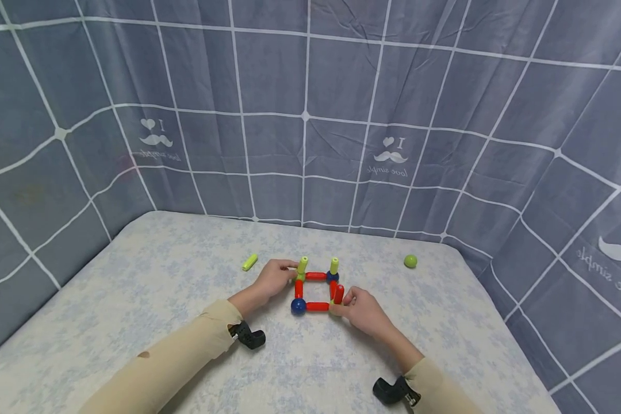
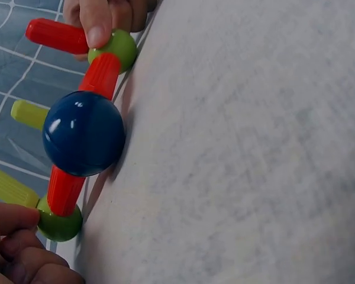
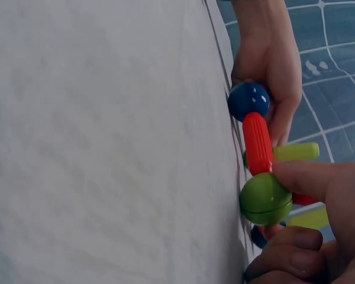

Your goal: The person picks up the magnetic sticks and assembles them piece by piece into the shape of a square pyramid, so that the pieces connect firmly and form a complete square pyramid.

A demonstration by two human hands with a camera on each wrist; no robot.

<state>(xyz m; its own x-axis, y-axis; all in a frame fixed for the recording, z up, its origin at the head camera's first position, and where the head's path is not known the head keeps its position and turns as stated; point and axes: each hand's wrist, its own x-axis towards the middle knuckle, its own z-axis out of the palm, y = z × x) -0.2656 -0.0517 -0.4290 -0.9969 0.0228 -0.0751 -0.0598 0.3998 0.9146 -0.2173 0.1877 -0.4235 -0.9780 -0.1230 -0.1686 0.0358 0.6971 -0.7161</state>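
One tabletop (image 1: 186, 322), pale floral cloth. One square frame (image 1: 317, 291) of red rods and balls lies mid-tabletop, two yellow-green uprights fitted. Left hand (image 1: 274, 279) pinches the far-left upright (image 1: 302, 265). Right hand (image 1: 362, 310) grips a red rod (image 1: 338, 294) upright on the near-right green ball. Step judged: seating this third post; next calls for a straight press. Spares: loose yellow rod (image 1: 249, 262), green ball (image 1: 410, 261).
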